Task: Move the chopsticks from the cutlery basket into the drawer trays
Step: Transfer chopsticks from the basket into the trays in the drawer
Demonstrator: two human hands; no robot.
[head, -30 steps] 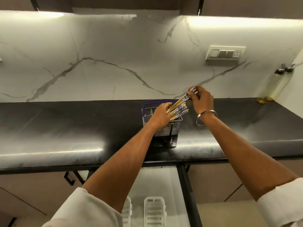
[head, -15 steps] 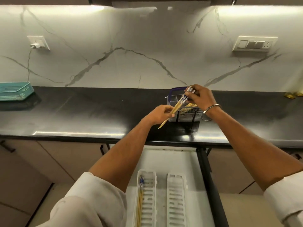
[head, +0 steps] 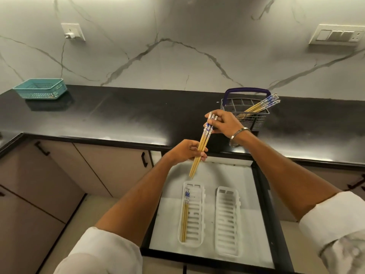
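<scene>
Head cam | drawer [head: 262, 204] open below counter w/ 2 white trays: left tray [head: 199, 214] has a few sticks, right tray [head: 227, 220] bare | cutlery basket [head: 254, 123] on counter holds more | left hand [head: 185, 151] & right hand [head: 223, 123] both clamped on chopsticks bundle [head: 201, 147], over drawer's back edge | advice: even the tips, lay flat lengthwise in a tray, patterned ends matching.

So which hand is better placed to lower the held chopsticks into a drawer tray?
Probably the left hand: it grips the held chopsticks mid-shaft, nearer the left tray. The right hand only pinches their patterned tops.
</scene>
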